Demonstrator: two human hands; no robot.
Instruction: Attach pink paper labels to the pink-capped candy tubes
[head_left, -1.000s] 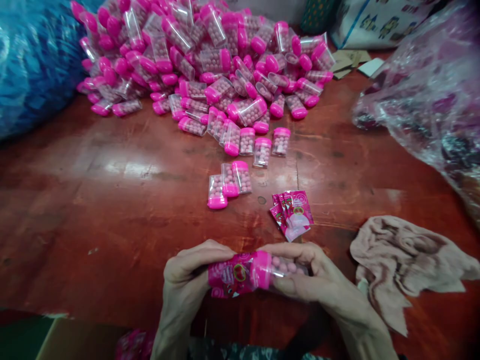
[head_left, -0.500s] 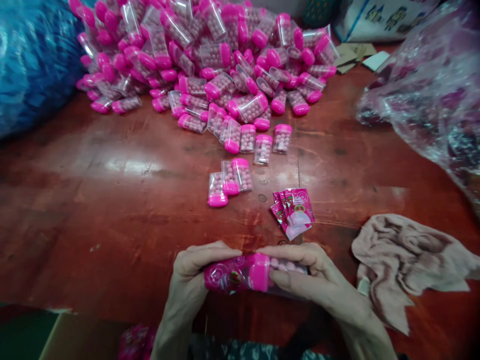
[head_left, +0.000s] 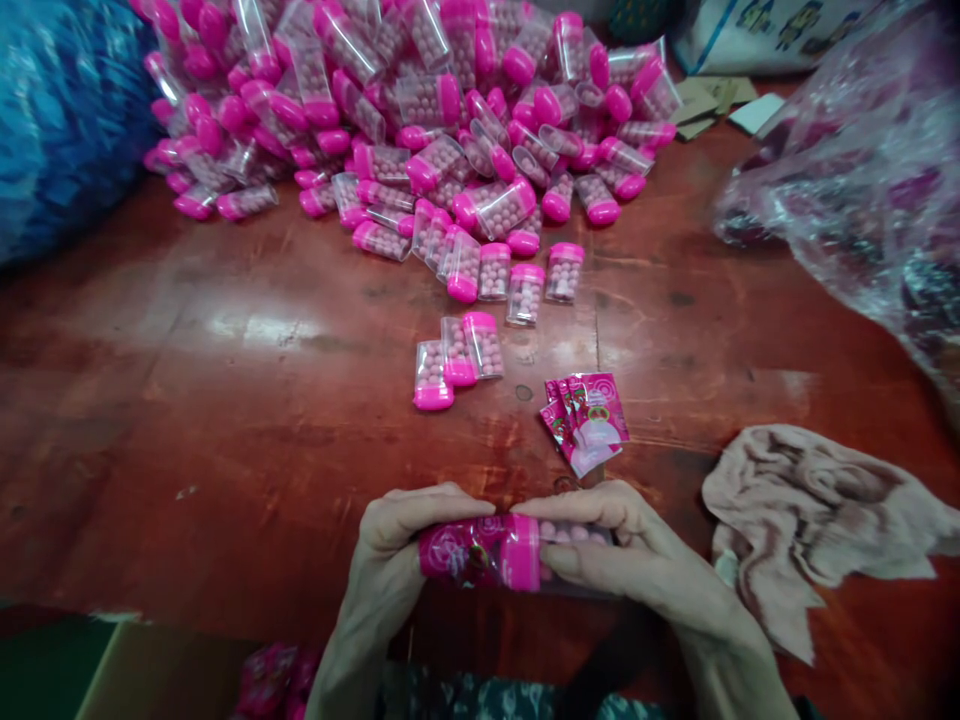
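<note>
Both my hands hold one clear candy container with a pink cap [head_left: 525,550] at the near edge of the red wooden table [head_left: 225,400]. My left hand [head_left: 394,560] grips a pink printed sleeve [head_left: 461,550] at the container's cap end. My right hand [head_left: 637,560] grips the clear end filled with pink balls. A small stack of flat pink sleeves [head_left: 589,420] lies just beyond my right hand. Three loose containers [head_left: 457,360] lie farther out.
A big heap of pink-capped containers [head_left: 420,110] fills the far side of the table. A blue bag [head_left: 60,120] sits far left, a clear plastic bag [head_left: 862,190] at right, a crumpled pinkish cloth [head_left: 810,520] near right, a cardboard box [head_left: 150,680] at bottom left.
The sleeve has bunched closer against the pink cap and my left hand has shifted slightly right. The view tilted a little; other items stay where they were.
</note>
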